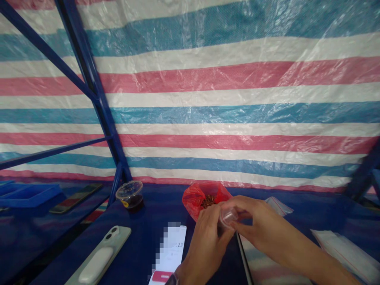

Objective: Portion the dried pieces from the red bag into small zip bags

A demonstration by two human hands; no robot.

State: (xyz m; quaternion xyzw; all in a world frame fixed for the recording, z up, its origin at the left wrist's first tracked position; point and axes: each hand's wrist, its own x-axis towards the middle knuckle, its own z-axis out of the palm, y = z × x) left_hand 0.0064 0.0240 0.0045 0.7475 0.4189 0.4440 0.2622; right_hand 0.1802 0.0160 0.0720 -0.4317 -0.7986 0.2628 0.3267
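"What are the hands doing at center?"

"The left hand (209, 233) and the right hand (246, 217) meet around a small clear plastic piece (229, 216), both gripping it by thumb and fingers; whether it is a bag or a cup, one cannot tell."

"And where is it held?"

"Above the dark blue counter (160, 209), just in front of an open red plastic bag (191, 200) with small brown pieces (208, 201) inside."

"Closest to the hands otherwise?"

"A lit smartphone (172, 253) left of the left hand, whose wrist wears a dark band (172, 280). Beneath the right forearm lies a glossy flat panel (264, 259), mirroring stripes. A clear zip bag (279, 206) rests beyond that forearm, more clear zip bags (347, 251) to its right."

"Farther out?"

"At left, a pale green smartphone (102, 249) lies camera side up near a lidded clear cup (133, 202) of dark liquid. Past a gap sit another phone (76, 198) and a blue tray (32, 201). Behind everything, a blue metal frame (101, 99) stands against a striped plastic tarp (237, 95)"
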